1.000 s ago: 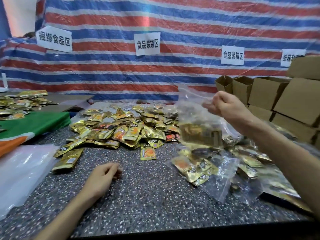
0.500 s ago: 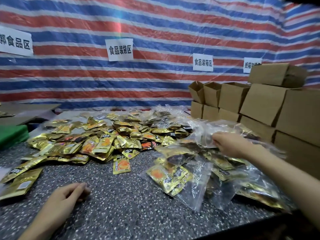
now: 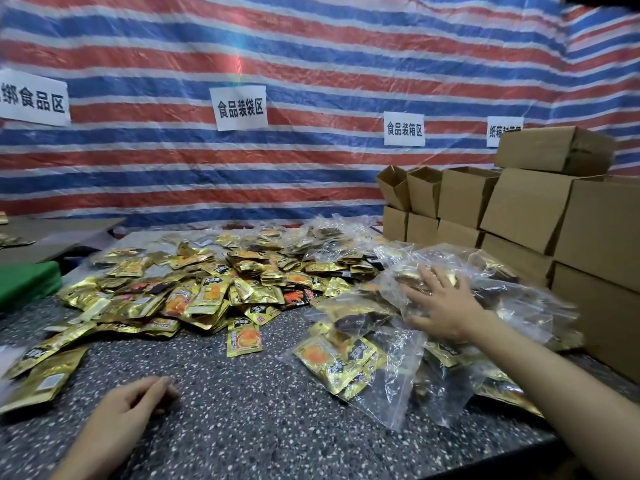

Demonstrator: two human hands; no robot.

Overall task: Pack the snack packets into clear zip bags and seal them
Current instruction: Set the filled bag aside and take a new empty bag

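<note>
A wide heap of gold snack packets [image 3: 207,292] covers the middle of the speckled table [image 3: 263,420]. One packet [image 3: 243,337] lies apart in front of the heap. To the right lies a pile of clear zip bags filled with packets [image 3: 512,306], with one filled bag [image 3: 360,365] nearest me. My right hand [image 3: 443,303] rests flat with spread fingers on top of that pile, gripping nothing. My left hand [image 3: 128,410] lies on the bare table at the lower left, fingers loosely curled and holding nothing.
Stacked cardboard boxes [image 3: 540,220] stand along the right side, some with open tops. A striped tarp [image 3: 277,64] with paper signs hangs behind. A green cloth [image 3: 24,282] lies at the far left. The table's front edge runs under my right forearm.
My right hand carried a filled zip bag down from the air onto the pile at the right and let it go, now lying flat. The view swung rightwards. My left hand stayed put.
</note>
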